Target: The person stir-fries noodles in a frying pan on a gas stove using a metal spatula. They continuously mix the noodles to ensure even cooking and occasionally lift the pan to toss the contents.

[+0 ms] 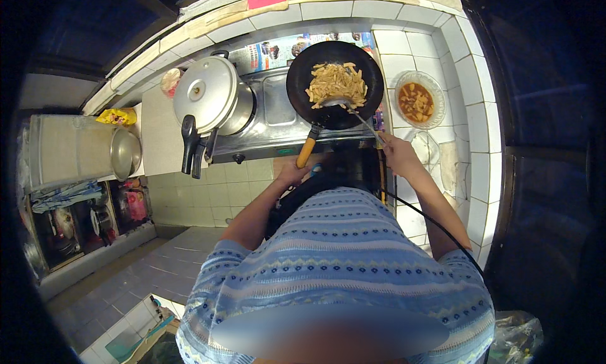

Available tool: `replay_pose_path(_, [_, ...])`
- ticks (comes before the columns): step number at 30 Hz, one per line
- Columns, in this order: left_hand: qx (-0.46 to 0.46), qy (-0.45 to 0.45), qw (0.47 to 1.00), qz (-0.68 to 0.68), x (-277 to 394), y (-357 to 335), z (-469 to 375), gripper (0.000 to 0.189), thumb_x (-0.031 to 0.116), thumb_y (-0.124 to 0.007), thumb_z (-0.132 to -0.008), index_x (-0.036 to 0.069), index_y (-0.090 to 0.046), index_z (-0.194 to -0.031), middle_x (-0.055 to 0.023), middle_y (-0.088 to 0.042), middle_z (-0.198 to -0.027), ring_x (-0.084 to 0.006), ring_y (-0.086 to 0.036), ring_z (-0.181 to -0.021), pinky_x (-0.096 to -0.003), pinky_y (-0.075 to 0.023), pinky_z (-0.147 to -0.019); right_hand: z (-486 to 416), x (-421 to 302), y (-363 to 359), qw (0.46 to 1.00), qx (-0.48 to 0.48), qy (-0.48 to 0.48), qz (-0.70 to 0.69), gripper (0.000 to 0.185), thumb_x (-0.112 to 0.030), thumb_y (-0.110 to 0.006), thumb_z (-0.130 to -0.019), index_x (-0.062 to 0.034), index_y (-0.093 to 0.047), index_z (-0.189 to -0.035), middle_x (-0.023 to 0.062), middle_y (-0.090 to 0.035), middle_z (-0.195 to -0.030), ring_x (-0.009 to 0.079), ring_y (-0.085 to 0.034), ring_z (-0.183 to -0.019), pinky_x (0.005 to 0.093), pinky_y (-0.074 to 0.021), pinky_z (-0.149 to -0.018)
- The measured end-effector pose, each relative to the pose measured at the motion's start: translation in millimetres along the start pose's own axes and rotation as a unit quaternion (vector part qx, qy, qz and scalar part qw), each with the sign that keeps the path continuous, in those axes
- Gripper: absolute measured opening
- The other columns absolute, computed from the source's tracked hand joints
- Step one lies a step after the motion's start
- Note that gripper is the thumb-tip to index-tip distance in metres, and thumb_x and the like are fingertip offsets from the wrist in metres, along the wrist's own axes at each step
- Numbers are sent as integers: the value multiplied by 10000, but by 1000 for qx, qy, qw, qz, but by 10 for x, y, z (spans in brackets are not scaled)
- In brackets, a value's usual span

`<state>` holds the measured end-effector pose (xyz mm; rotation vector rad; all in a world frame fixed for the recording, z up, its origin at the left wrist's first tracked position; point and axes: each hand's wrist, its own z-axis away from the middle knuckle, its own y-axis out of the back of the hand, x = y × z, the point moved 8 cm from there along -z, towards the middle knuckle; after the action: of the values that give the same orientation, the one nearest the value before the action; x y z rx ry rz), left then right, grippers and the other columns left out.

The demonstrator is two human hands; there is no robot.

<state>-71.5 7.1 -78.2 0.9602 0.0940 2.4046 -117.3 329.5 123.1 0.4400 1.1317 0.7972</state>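
A black wok [303,85] sits on the right side of a metal gas stove [227,151]. Its wooden handle [307,148] points towards me, and my left hand [292,172] is closed around the end of it. Pale strips of food [334,82] are heaped in the middle of the wok. My right hand [396,153] grips the handle of a metal spatula or ladle [362,120]. The head of this utensil rests at the near edge of the heap, partly covered by the strips.
Left of the wok stands a pressure cooker [206,94] with black handles. A glass bowl [420,99] of food in reddish-brown sauce rests on the white tiled counter [395,42]. Farther left are a metal basin [125,153] and a yellow packet [117,116]. A black cable [426,215] passes my right arm.
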Motion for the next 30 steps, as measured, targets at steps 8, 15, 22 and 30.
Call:
replay_pose_path(8, [3,-1,999,-33,33,23,10,328,358,-724,-851,66,-583,-900,-22,-533,-618,-129,-498,-510,-321,-412,-472,205,-379,577,973,-34,18,226,344,-133,-477,-928,-184,-622,-1236,216,-681,-882,396,-664,-852,496,-531,-762])
replay_pose_path(15, [10,-24,999,-35,48,16,8,338,360,-724,-844,64,-588,-933,-24,-533,-620,-131,-508,-528,-318,-407,-473,-151,-385,447,964,-8,1,266,321,-175,-452,-957,-182,-637,-1219,211,-681,-893,386,-661,-868,483,-522,-767])
replay_pose_path(22, [-3,-3,1000,-22,51,23,30,330,357,-724,-843,63,-583,-889,-22,-524,-617,-134,-505,-521,-321,-411,-472,94,-547,905,971,-24,8,238,293,-149,-529,-928,-171,-659,-1190,170,-695,-942,364,-664,-876,449,-527,-779])
replay_pose_path(30, [-2,-11,1000,-28,40,21,-4,336,343,-729,-842,44,-580,-868,-26,-541,-632,-132,-509,-524,-323,-414,-475,-237,-500,611,942,-35,48,331,319,-87,-493,-913,-169,-675,-1163,193,-690,-929,356,-674,-849,475,-531,-759])
